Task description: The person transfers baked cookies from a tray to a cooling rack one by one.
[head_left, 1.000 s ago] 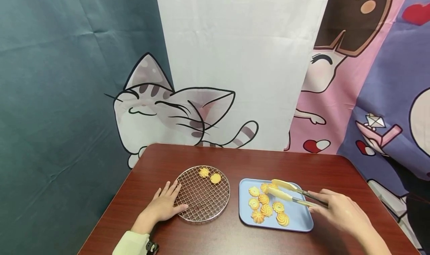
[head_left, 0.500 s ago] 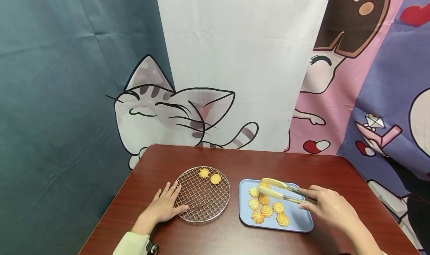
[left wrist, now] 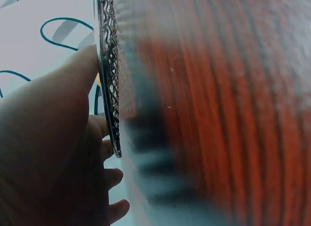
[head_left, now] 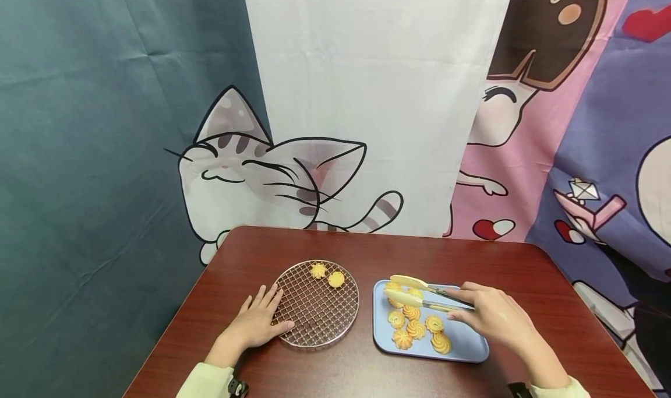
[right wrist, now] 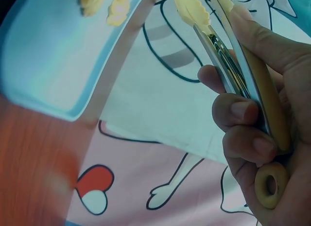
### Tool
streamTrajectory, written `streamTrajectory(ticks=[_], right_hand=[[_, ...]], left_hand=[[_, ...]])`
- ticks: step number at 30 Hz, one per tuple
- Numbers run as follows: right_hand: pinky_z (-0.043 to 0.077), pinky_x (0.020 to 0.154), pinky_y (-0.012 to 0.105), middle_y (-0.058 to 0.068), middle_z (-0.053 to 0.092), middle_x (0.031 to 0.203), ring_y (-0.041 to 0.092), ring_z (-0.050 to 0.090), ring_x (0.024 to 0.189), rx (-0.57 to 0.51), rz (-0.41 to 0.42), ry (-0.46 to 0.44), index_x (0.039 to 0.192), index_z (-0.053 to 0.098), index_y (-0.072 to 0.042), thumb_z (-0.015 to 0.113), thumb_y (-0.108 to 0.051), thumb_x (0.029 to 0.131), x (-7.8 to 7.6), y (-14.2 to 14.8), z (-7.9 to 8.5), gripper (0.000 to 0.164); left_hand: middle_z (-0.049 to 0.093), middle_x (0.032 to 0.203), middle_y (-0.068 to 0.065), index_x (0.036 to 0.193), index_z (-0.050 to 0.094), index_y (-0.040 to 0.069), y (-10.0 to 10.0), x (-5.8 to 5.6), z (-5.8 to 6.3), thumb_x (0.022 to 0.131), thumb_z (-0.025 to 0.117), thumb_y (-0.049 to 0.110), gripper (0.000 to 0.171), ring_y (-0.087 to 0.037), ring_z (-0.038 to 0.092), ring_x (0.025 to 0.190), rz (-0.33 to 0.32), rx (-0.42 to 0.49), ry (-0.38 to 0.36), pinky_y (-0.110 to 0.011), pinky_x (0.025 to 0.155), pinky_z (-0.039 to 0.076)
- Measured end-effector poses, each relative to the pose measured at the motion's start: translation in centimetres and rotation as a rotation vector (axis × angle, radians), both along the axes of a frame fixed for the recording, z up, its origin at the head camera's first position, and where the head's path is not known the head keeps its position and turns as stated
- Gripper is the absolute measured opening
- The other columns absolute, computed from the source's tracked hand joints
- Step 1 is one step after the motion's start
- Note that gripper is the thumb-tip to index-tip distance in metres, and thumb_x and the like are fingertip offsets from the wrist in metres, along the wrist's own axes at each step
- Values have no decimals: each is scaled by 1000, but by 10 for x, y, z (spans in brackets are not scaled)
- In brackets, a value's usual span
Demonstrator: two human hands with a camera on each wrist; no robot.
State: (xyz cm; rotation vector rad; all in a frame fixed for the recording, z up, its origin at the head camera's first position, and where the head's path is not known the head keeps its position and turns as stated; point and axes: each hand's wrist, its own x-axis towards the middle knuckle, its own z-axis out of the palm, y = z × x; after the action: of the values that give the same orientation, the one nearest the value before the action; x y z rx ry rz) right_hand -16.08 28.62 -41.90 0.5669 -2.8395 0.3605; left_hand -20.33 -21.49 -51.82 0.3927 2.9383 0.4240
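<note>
My right hand (head_left: 495,315) grips a pair of tongs (head_left: 405,298) with yellow tips and metal arms. In the right wrist view, fingers and thumb wrap round the handles of the tongs (right wrist: 260,90). The spread tips hang over the back left of a blue tray (head_left: 466,344), overlapping piped butter cookies there. Several more cookies (head_left: 416,328) lie on the tray. My left hand (head_left: 254,322) rests with straight, spread fingers at the left rim of a round wire rack (head_left: 314,316). Two cookies sit on its back part: a star-shaped cookie (head_left: 318,270) and a rounder cookie (head_left: 336,279).
Rack and tray stand side by side on a reddish-brown wooden table (head_left: 293,374), with a strip of tabletop between them. Behind the table hangs a printed cloth (head_left: 377,95) with a cartoon cat. Something dark (head_left: 652,328) is at the far right edge.
My right hand and the tongs have moved left across the tray, from its back middle to its back left corner. The left hand and the rack have stayed put.
</note>
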Motion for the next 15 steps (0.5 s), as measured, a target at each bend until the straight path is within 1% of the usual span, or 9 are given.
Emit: streamTrajectory(ticks=[5, 8, 11, 15], right_hand=[[36, 53, 20, -19, 58, 85, -3, 43, 64, -25, 55, 20, 120, 77, -27, 82, -46, 80, -6, -12, -1, 45], [36, 53, 19, -19, 59, 85, -3, 43, 62, -40, 90, 23, 120, 77, -26, 82, -47, 80, -9, -17, -1, 46], [36, 53, 19, -18, 60, 86, -3, 42, 62, -38, 108, 16, 121, 77, -25, 80, -49, 81, -13, -21, -1, 46], [37, 54, 20, -18, 60, 87, -3, 43, 62, -27, 122, 14, 121, 77, -25, 81, -46, 82, -16, -27, -1, 45]], left_hand=[[27, 165, -17, 156, 37, 3, 0, 0, 0, 92, 58, 66, 92, -44, 17, 153, 0, -1, -2, -67, 118, 17], [27, 165, -17, 156, 37, 4, 0, 0, 1, 92, 58, 66, 92, -44, 17, 153, -2, 1, -4, -67, 118, 17], [27, 165, -17, 157, 37, 4, 0, 0, 1, 92, 58, 67, 92, -44, 17, 153, -3, 3, -6, -67, 118, 17], [26, 165, -16, 157, 37, 4, 1, 1, 0, 92, 57, 67, 92, -43, 17, 153, -2, -1, -5, -67, 118, 17]])
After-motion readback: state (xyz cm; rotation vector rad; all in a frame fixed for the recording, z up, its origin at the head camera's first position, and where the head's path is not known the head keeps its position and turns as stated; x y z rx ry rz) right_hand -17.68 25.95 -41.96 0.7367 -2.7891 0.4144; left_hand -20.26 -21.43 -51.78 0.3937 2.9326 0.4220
